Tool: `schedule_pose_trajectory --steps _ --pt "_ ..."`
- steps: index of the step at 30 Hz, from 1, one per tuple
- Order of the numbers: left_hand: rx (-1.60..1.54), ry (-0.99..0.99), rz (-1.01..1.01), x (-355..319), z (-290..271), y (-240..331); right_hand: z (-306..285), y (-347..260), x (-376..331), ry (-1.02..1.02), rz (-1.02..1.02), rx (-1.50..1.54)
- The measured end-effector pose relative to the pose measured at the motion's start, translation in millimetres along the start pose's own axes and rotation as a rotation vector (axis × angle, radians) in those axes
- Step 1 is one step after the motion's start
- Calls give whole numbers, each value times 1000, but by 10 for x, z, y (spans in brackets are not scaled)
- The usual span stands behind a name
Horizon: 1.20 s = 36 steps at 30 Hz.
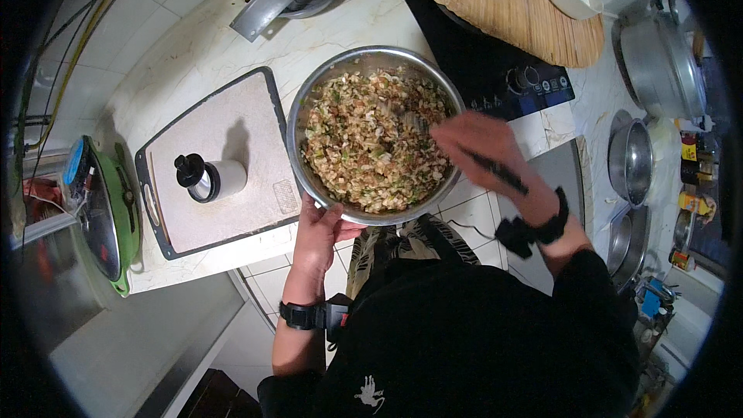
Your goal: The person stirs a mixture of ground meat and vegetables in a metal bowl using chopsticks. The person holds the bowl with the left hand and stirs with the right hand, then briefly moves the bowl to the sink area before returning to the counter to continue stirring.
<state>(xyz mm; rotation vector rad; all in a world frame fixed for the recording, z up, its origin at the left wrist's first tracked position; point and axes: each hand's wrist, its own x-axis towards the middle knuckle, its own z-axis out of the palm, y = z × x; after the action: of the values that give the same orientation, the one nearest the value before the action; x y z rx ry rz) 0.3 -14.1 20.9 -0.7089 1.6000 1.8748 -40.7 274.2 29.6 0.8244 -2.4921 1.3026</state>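
Observation:
A wide stainless-steel mixing bowl (295, 139) sits at the counter's front edge, filled with a chopped brown, white and green mixture (368, 159). My left hand (321, 228) grips the near left of the bowl from below, thumb up against its wall. Over the bowl's right side, my right hand (484, 153) is closed around a dark-handled utensil (501, 173). The utensil's greyish head dips into the mixture and is blurred, so its exact kind does not show.
Left of the bowl, a cutting board (267, 131) carries a white bottle with a black top (224, 179). A cleaver (275, 1) rests across a metal pan at the back. An induction cooktop (534, 87) lies beneath a round slatted mat (503, 0). A green-rimmed lidded pan (108, 217) stands far left.

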Motion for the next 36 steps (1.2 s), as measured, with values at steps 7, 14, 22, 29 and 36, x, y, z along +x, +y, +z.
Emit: schedule_pose_trajectory --steps 7,14,22,29,36 --pt "-114 -21 58 27 -24 -110 -257 152 5 81 200 -141" --pt "-101 10 52 -3 81 -132 242 -188 -397 343 654 285" --pt "-120 -36 57 -53 192 -172 666 -200 -52 127 69 33" --pt "-110 -48 79 -61 175 -177 493 -14 250 111 108 196" --pt "-104 -72 66 -22 150 -156 492 -330 146 -163 -50 41"
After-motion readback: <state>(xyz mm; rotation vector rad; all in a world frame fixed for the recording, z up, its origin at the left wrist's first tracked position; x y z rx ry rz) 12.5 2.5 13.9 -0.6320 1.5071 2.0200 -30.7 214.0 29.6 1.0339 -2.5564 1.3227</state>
